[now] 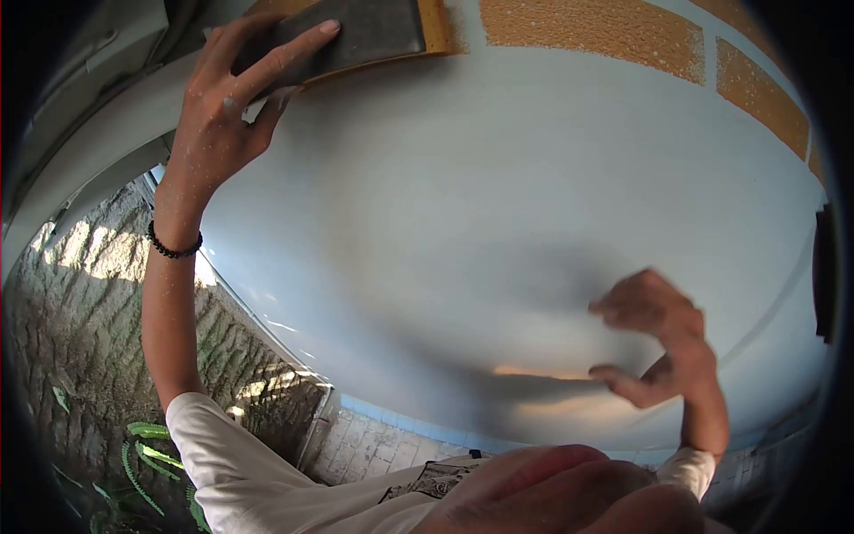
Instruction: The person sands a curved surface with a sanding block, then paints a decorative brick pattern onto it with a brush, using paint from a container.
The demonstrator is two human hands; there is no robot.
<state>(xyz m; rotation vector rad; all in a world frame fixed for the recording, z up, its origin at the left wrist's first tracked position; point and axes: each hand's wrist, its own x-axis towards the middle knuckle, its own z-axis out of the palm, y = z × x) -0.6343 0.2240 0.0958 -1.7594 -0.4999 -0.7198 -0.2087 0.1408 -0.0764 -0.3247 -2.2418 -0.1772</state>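
My left hand reaches up to the top of a smooth, pale, glossy surface. Its fingers are spread over a dark grey rectangular block with orange edges, gripping it against that surface. Beside the block lies a rough orange brick-shaped patch, with a second orange patch further right, pale lines between them. Pale specks dot the left hand. My right hand is raised before the lower right of the surface, fingers apart and curved, holding nothing.
On the left is a rough, mossy wall with green fern fronds below. Pale paving runs along the bottom. A light grey moulded edge curves down the upper left, and a dark object juts in at the right.
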